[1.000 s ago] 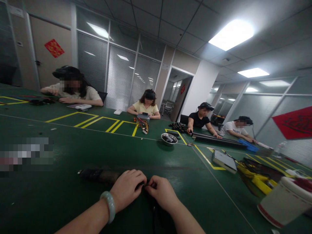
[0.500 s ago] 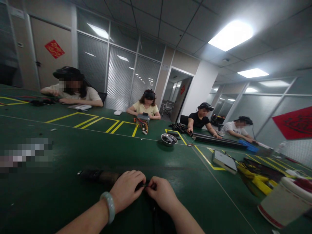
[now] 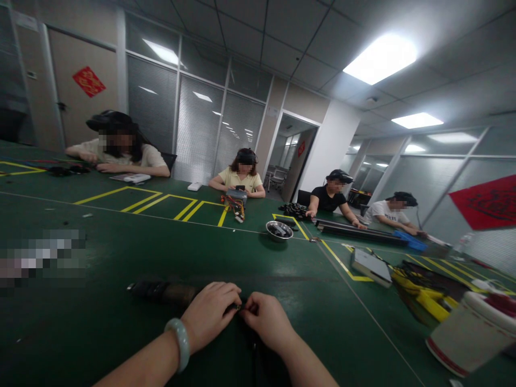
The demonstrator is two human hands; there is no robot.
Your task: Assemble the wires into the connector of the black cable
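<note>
On the green table near its front lies a long black tool-like object (image 3: 161, 292), its metal tip pointing left. My left hand (image 3: 213, 309), with a pale bangle (image 3: 177, 344) on the wrist, is wrapped over its right end. Close beside it, my right hand (image 3: 266, 320) has thumb and forefinger pinched on something small and dark at the left fingertips, too hidden to name. A black cable (image 3: 254, 357) hangs down between the two forearms.
Beyond my hands is a metal bowl (image 3: 279, 231) of dark parts. To the right are a grey box (image 3: 371, 267), a yellow and black bundle (image 3: 431, 301) and a white bucket (image 3: 470, 333). Several people sit across the table (image 3: 121, 242), one by a power supply with wires (image 3: 236, 199).
My hands stay in nearly the same place. Across the table, the hand of the person in black has shifted slightly left, off the long dark bars.
</note>
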